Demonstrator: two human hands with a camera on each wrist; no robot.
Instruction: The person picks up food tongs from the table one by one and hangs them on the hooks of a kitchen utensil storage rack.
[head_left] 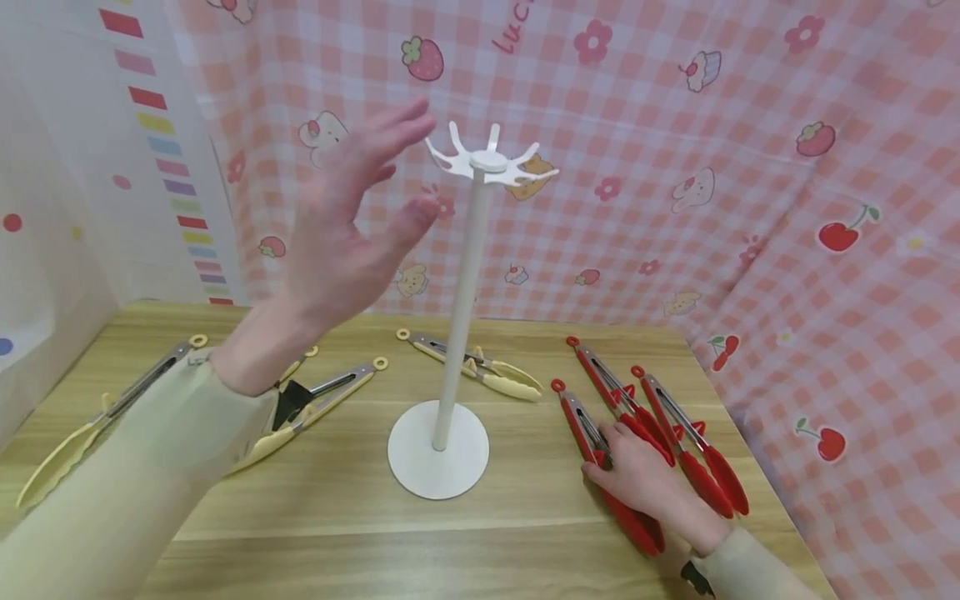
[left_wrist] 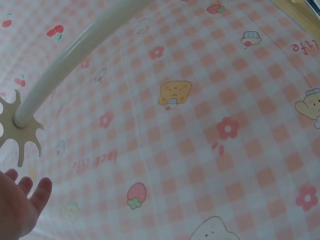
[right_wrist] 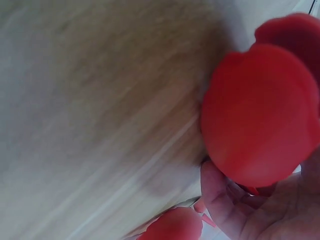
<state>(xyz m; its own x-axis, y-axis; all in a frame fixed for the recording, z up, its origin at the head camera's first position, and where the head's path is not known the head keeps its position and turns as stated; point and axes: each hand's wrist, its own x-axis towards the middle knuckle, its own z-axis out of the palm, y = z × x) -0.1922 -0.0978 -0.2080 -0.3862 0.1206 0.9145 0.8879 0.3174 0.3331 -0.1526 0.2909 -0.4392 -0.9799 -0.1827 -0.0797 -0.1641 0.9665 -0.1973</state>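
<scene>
A white stand (head_left: 462,300) rises mid-table on a round base, topped by a ring of upturned hooks (head_left: 489,162). My left hand (head_left: 337,242) is raised just left of those hooks, thumb and fingers apart, holding nothing. In the left wrist view, its fingers (left_wrist: 41,194) appear close to the hooks (left_wrist: 21,135). At the right of the table, my right hand (head_left: 645,479) grips a pair of red-tipped tongs (head_left: 637,527) around the middle. The right wrist view has the tongs' red head (right_wrist: 260,115) large beside the hand.
Two more red tongs (head_left: 600,375) (head_left: 708,483) lie right of the held pair. Behind the stand are cream-tipped tongs (head_left: 510,385), and several more cream ones (head_left: 63,462) lie at left, partly behind my left sleeve. A checked cloth (head_left: 637,250) hangs behind the wooden table (head_left: 337,533).
</scene>
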